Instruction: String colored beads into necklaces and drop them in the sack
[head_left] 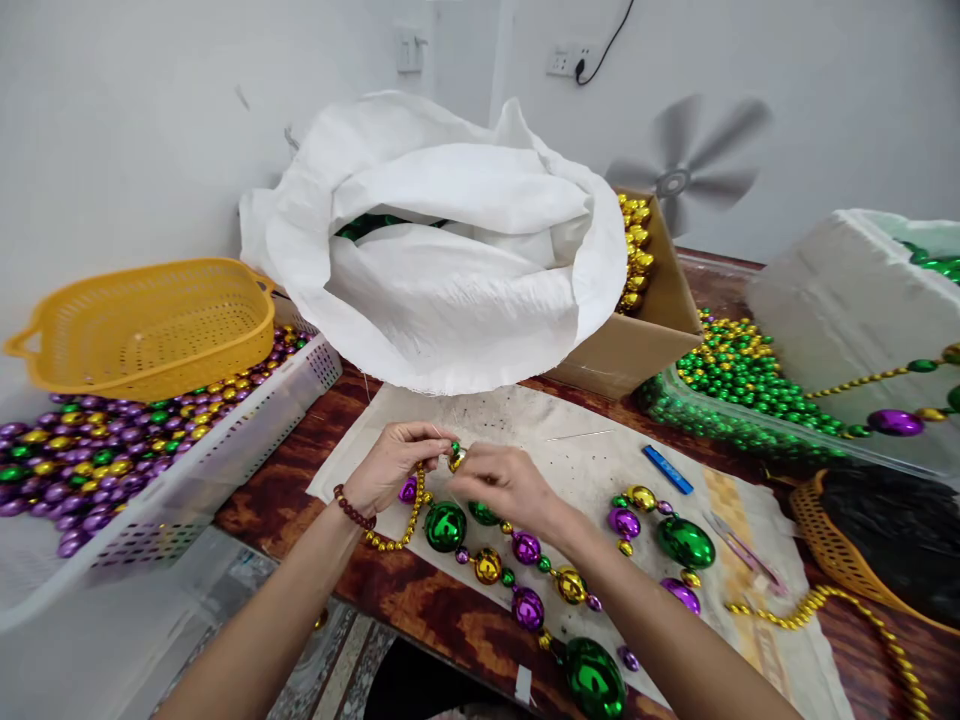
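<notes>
My left hand (391, 462), a dark beaded bracelet on its wrist, pinches the string end of a bead necklace close to a small green bead (455, 448). My right hand (506, 488) meets it from the other side, its fingers closed on the same necklace by a small gold bead. Part of the strand is hidden behind the fingers. A chain of small gold beads (415, 520) hangs below my left hand. Larger green, purple and gold balls of the necklace, such as a big green ball (445, 526), lie on the white cloth (525, 425) under my hands.
A large open white sack (457, 350) stands ahead. Left is a yellow basket (150, 375) over a white crate (225, 450) of beads. On the right are a blue box cutter (667, 468), small snips (742, 550), a clear bin (825, 440) of beads, a cardboard box (630, 350) and a spinning fan (673, 183).
</notes>
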